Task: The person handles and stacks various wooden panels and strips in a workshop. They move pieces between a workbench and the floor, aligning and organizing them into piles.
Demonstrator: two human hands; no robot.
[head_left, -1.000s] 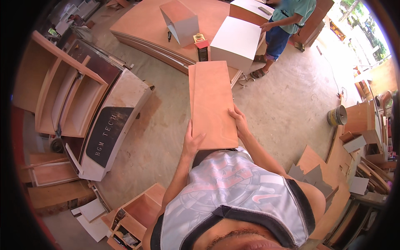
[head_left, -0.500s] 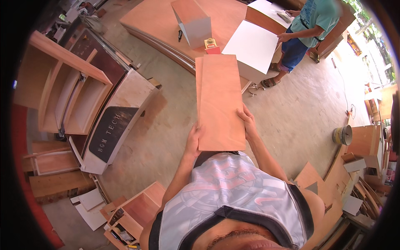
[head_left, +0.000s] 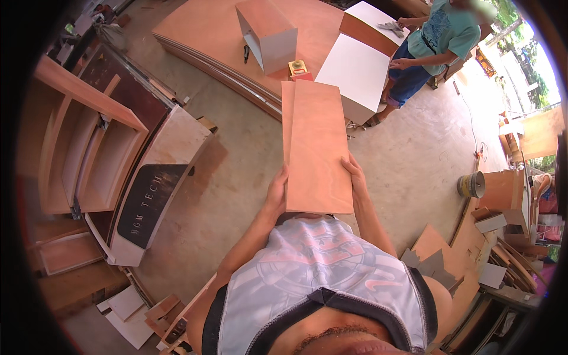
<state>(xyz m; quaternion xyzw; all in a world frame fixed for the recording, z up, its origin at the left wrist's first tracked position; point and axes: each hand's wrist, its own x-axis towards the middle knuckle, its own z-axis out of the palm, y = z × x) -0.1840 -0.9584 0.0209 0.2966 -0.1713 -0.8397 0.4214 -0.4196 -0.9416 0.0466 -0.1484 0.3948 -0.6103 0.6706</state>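
Two flat reddish-brown plywood panels are held in front of my body, stacked face to face. The top panel [head_left: 319, 151] hides most of the lower panel [head_left: 287, 121], which pokes out along the left and far edges. My left hand [head_left: 278, 188] is closed on the left long edge near the close end. On the right edge my right hand [head_left: 355, 174] grips the stack, thumb lying over the top face and the other fingers mostly hidden beneath. Beyond the far end stands a yellow and red container [head_left: 300, 70] on a stack of large plywood sheets [head_left: 207, 29].
A three-sided box [head_left: 269, 41], a black tool [head_left: 246, 54] and a white-topped cabinet [head_left: 355, 68] are at the far side. A co-worker [head_left: 441, 41] stands there holding a grey tool [head_left: 390, 27]. Wooden shelving [head_left: 89, 148] is left; a bucket [head_left: 471, 184] and offcuts [head_left: 438, 254] lie right.
My view has shifted a little, with the surroundings sliding left in the picture. The panels stay in both hands. The co-worker's hands and grey tool have moved slightly.
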